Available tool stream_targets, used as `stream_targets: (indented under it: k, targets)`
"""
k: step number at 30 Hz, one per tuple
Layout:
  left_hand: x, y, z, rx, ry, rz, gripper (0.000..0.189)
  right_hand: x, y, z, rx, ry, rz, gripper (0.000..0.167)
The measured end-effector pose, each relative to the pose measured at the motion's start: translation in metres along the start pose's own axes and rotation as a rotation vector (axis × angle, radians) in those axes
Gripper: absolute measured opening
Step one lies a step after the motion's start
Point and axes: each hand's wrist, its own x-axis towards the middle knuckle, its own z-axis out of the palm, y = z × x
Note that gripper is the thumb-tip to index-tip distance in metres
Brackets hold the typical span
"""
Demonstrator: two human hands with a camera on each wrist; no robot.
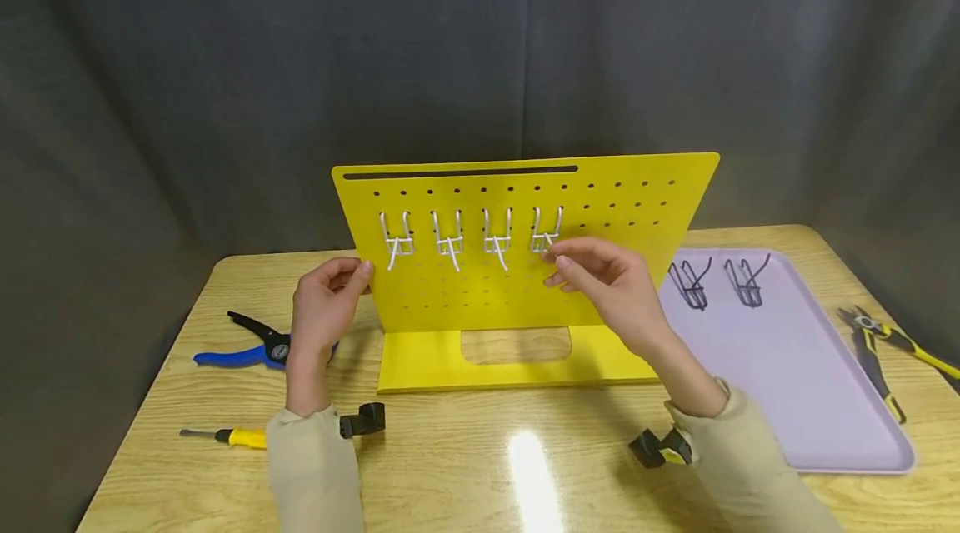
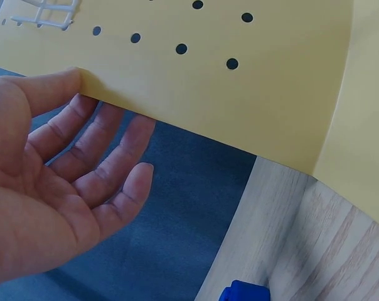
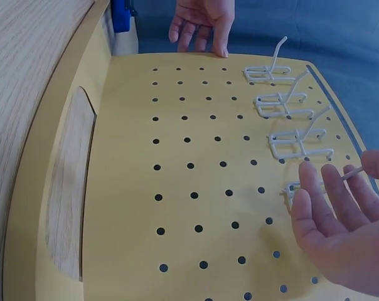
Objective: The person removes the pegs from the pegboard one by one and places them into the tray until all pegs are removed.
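A yellow pegboard (image 1: 420, 318) stands upright on its folded base, its left edge held by my left hand (image 1: 322, 312). In the left wrist view, the thumb of that left hand (image 2: 58, 169) lies on the front face and the fingers reach behind. Several white wire hooks hang in a row on the board, the leftmost hook (image 1: 397, 244) nearest the left hand. At the rightmost white hook (image 1: 546, 240), my right hand (image 1: 618, 291) pinches the projecting prong between thumb and fingers; in the right wrist view, the right hand (image 3: 346, 226) partly covers this hook.
On the right, a lilac tray (image 1: 795, 400) bears two black wire hooks (image 1: 746, 287). Yellow-black pliers (image 1: 873, 350) lie beyond its right rim. Left of the board are a blue-and-black hand tool (image 1: 251, 354) and a yellow screwdriver (image 1: 243, 437). A dark curtain (image 1: 465, 58) hangs behind.
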Motion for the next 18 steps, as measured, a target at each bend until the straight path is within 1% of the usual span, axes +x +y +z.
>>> stream_targets:
  k: [10,15,18]
  targets:
    - [-0.0012,-0.0008,0.0011,0.004,0.003,0.002,0.031,-0.0050,-0.0012,0.0010,-0.023,0.009,0.004,0.020]
    - [-0.0014,0.0000,-0.0002,-0.002,0.011,-0.005,0.031,-0.0053,-0.0022,0.0014,-0.029,0.007,-0.009,0.019]
    - [-0.0011,-0.0002,-0.0004,0.002,0.005,-0.006,0.032,-0.0060,-0.0034,0.0009,-0.024,0.014,-0.018,0.018]
